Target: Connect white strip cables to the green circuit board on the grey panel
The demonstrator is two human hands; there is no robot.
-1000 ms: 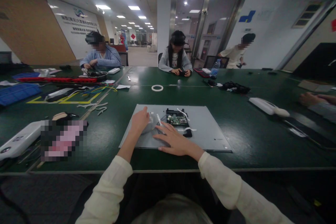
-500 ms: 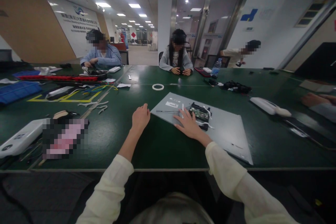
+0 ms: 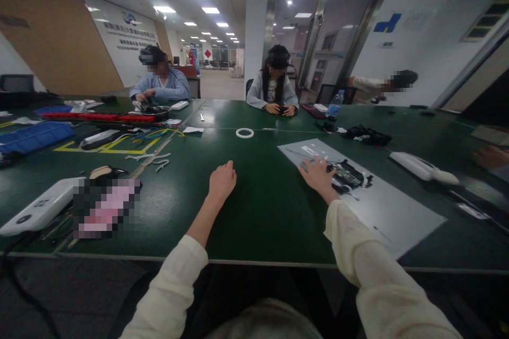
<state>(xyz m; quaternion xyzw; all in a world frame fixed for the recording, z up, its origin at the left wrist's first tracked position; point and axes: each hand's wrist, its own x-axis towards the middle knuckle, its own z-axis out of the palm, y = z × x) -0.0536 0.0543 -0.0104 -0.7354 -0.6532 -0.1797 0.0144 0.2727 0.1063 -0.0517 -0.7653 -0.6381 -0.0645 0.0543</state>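
A flat grey panel lies slantwise on the green table at the right, with a black device with an exposed circuit board on it. My right hand rests on the panel's left part with its fingers spread, just left of the device. Further left, my left hand is over the bare table with its fingers curled together, apart from the panel. Whether anything small is inside it cannot be made out.
Beyond my hands lies a white ring. Left are a white device, a blue tray and grey brackets. Right are another white device, black gear and a bottle. Several people sit around.
The grey panel has moved to the right and turned, with the device on it and my right hand going along. My left hand is now well apart from the panel's edge. The view has shifted slightly.
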